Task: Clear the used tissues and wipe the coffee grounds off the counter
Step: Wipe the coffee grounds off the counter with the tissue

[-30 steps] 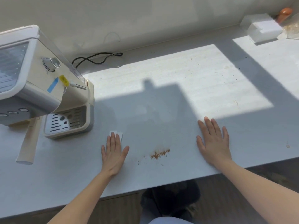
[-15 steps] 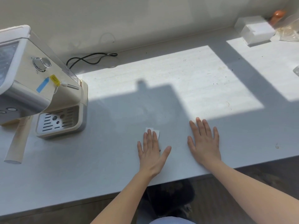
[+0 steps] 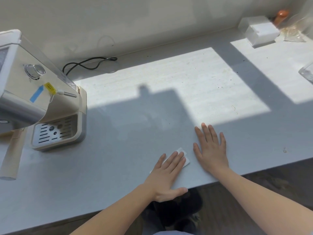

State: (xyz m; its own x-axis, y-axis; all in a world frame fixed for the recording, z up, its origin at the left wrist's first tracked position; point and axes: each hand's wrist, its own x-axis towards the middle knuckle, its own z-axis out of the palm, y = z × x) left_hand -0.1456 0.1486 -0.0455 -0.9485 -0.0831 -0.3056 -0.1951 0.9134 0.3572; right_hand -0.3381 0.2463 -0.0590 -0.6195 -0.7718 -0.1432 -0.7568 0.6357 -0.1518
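My left hand (image 3: 166,173), fingers flat, has pushed the tissue (image 3: 185,159) across the counter (image 3: 118,150) beside my flat, empty right hand (image 3: 211,148); grounds no longer visible, likely gathered.

Hard sunlight patches we see across the counter (image 3: 169,85) at upper centre and right, our head's shadow below them, soft overall focus, wide-angle bending at edges

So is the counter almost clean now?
Nearly. No brown coffee pile shows on the counter near the hands. The left hand presses a white tissue flat by the front edge, beside the resting right hand. Left: small specks in the sunny patch, and throwing the tissue away.
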